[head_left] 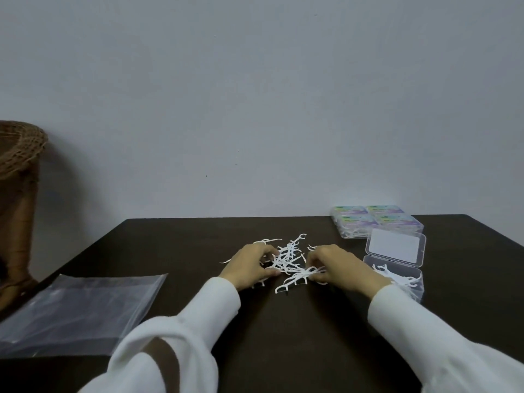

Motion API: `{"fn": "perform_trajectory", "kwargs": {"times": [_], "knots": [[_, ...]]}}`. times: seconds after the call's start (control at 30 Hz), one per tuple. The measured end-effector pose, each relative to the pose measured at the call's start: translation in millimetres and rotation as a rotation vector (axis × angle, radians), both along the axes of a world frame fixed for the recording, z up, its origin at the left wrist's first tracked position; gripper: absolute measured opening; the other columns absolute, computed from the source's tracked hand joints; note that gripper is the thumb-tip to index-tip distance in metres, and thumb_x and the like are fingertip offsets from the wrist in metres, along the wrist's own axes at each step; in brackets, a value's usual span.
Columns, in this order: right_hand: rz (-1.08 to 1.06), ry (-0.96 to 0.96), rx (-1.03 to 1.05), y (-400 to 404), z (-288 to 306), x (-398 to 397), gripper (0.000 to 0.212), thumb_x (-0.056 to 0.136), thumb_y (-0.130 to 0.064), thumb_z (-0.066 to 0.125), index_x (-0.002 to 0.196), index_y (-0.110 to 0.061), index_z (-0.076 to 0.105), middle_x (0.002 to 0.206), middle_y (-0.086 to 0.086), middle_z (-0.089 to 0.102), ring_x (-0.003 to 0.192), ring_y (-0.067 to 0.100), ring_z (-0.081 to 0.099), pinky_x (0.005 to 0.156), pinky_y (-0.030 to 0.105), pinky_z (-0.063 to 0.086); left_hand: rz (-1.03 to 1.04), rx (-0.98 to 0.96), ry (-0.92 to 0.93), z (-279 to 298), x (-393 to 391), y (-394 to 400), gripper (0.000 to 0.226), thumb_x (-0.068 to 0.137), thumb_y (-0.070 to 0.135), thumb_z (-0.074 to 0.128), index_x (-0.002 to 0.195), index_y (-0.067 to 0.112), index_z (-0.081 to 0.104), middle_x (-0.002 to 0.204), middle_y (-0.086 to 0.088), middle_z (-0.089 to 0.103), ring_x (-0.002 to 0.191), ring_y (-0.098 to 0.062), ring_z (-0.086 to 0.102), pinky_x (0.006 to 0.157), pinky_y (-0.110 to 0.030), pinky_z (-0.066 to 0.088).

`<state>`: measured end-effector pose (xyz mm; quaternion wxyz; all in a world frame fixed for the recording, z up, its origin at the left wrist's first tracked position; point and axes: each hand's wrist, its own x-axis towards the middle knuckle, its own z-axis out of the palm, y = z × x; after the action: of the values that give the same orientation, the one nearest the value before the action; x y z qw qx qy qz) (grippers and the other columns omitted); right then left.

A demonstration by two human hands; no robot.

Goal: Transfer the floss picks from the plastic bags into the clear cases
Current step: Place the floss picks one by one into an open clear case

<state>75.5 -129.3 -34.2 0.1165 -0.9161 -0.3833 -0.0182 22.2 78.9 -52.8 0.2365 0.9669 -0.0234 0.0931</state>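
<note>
Both hands work a loose pile of floss picks (286, 258) on the dark table (312, 321).

The left hand (249, 268) and right hand (337, 265) each pinch picks at the pile's edges. The open clear case (397, 275) beside the right hand holds several picks; four closed cases (374, 221) behind it look filled. An empty-looking plastic bag (76, 310) lies flat at left.

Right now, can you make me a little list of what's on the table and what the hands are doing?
table: dark table
loose pile: white floss picks in the middle
left hand: gathering picks at the pile
right hand: pinching picks
open case: lid up, some picks inside
closed cases: four, behind the open case
plastic bag: flat, left
</note>
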Motion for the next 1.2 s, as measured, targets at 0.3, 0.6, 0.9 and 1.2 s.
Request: {"fn": "perform_trajectory", "kwargs": {"times": [0.3, 0.6, 0.9, 1.2], "knots": [[0.014, -0.079, -0.007, -4.5, 3.0, -4.6, 0.017, 0.084, -0.037, 0.064, 0.093, -0.023, 0.063, 0.099, -0.004, 0.061, 0.096, 0.016, 0.057, 0.069, 0.026, 0.036, -0.081, 0.221, -0.100, 2.3, -2.8, -8.6, 0.043, 0.089, 0.032, 0.062, 0.131, 0.028, 0.052, 0.132, 0.007, 0.048, 0.123, -0.011, 0.041, 0.095, -0.028, 0.037], [0.054, -0.037, 0.019, -2.2, 3.3, -5.5, 0.014, 0.084, -0.036, 0.064, 0.089, -0.023, 0.063, 0.096, -0.004, 0.064, 0.093, 0.015, 0.058, 0.071, 0.028, 0.040, -0.128, 0.380, -0.167, 3.6, -4.9, -12.6, 0.031, 0.095, 0.032, 0.052, 0.125, 0.024, 0.057, 0.120, 0.003, 0.057, 0.110, -0.017, 0.055, 0.090, -0.026, 0.036], [0.027, 0.013, 0.153, -16.9, 5.0, 3.2, 0.013, 0.081, -0.033, 0.069, 0.073, -0.028, 0.060, 0.062, -0.011, 0.055, 0.061, 0.006, 0.050, 0.060, 0.023, 0.039, -0.153, 0.762, -0.363, -0.9, -7.5, -16.6, 0.020, 0.065, 0.018, 0.080, 0.076, 0.022, 0.064, 0.073, 0.008, 0.061, 0.067, -0.013, 0.062, 0.076, -0.025, 0.035], [-0.068, 0.014, 0.436, -50.5, 16.1, 5.2, 0.007, 0.082, -0.024, 0.070, 0.075, -0.022, 0.068, 0.066, -0.012, 0.064, 0.061, -0.004, 0.056, 0.059, 0.009, 0.040, 0.050, 0.529, -0.632, 16.1, -2.2, -29.8, 0.026, 0.061, 0.013, 0.088, 0.079, 0.021, 0.071, 0.072, 0.007, 0.067, 0.068, -0.015, 0.064, 0.091, -0.035, 0.030]]}}
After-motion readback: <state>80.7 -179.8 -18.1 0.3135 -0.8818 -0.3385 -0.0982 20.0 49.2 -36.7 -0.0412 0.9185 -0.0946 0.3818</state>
